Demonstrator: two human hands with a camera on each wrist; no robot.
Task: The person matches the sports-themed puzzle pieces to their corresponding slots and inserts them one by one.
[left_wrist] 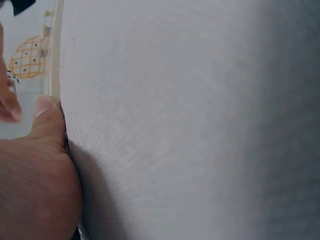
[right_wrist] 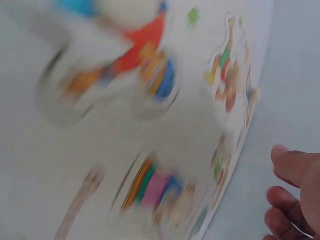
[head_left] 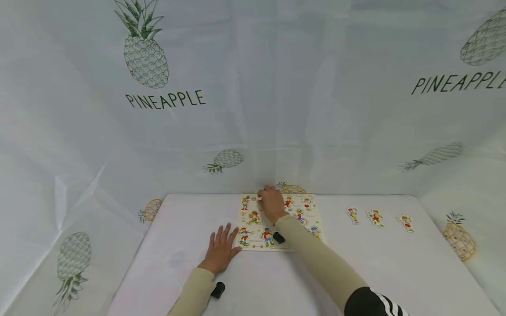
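A pale puzzle board (head_left: pixel 253 224) with colourful cartoon child figures lies at the table's far edge. My left hand (head_left: pixel 219 252) rests on the table beside the board's lower left corner, fingers spread. In the left wrist view, the left thumb (left_wrist: pixel 47 117) touches the board's side edge (left_wrist: pixel 55 55). Over the upper part of the board is my right hand (head_left: pixel 272 204), bent at the fingers. The right wrist view shows its thumb and fingertips (right_wrist: pixel 287 205) loosely curled, with no piece visible between them. The right hand and forearm hide part of the board.
Three loose figure pieces lie right of the board: one piece (head_left: pixel 352 215) nearest it, another piece (head_left: pixel 375 218) in the middle, and a third piece (head_left: pixel 405 223) farthest right. A white pineapple-print sheet (head_left: pixel 257 109) hangs directly behind the white table (head_left: pixel 387 267).
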